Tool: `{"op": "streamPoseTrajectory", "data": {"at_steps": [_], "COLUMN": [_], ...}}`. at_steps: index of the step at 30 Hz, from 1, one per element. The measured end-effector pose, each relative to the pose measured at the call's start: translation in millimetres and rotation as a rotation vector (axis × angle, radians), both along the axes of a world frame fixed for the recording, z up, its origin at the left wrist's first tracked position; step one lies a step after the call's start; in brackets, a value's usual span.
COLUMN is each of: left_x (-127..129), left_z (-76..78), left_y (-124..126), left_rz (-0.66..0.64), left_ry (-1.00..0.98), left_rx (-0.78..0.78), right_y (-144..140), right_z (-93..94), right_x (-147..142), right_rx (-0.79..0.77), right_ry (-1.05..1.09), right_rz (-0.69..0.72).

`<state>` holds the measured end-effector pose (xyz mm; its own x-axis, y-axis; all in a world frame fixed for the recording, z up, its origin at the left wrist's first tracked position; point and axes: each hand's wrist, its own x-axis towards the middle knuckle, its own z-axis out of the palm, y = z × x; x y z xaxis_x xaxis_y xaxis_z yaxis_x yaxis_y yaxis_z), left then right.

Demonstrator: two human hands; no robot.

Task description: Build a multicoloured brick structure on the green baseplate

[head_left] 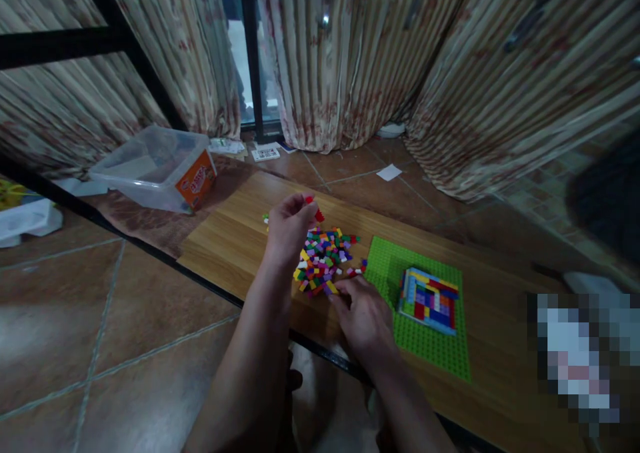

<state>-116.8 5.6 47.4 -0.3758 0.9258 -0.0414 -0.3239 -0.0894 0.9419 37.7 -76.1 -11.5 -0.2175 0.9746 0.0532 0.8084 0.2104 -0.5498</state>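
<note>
Above the far side of the brick pile, my left hand (290, 228) pinches red toy bricks (319, 214) between thumb and fingertips. My right hand (364, 313) rests low at the pile's near right edge, thumb and forefinger closed about a yellow brick (331, 288). Between my hands lies the loose pile of small multicoloured bricks (327, 250). To the right, a green studded baseplate (383, 260) lies flat on the wooden tabletop and carries a squarish, layered brick build (427, 300) with light blue, yellow and red edges.
A clear plastic box (150, 166) with an orange label stands at the table's left end. The wooden table (220, 230) has a dark near edge. Striped curtains (340, 60) hang behind, with papers (389, 172) on the tiled floor. A blurred-out patch (575, 360) covers something at right.
</note>
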Motion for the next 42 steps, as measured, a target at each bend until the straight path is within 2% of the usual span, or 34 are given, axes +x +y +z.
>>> {"op": "streamPoseTrajectory", "data": {"at_steps": [12,19,27,34,42], "left_x": [9,-3,-17,-27,-38], "left_z": [1.6,-1.7,2.7,3.2,5.2], "left_y": [1,2,2,0,-4], "left_rz": [-0.021,0.014,0.097,0.176,0.203], "left_ry": [0.097,0.095,0.051,0.003,-0.001], "left_rx": [-0.034,-0.036,-0.049,-0.018,-0.011], "right_y": [3,3,4,3,7], "right_z": [0.4,-7.9,-12.2,-6.5,-3.7], "right_x": [-3,-1,-3,-23,-61], "right_rx": [0.081,0.168,0.271,0.292,0.291], "right_ry": [-0.07,-0.025,0.042,0.193,0.108], "right_rz": [-0.07,-0.095,-0.112,0.019,0.131]}}
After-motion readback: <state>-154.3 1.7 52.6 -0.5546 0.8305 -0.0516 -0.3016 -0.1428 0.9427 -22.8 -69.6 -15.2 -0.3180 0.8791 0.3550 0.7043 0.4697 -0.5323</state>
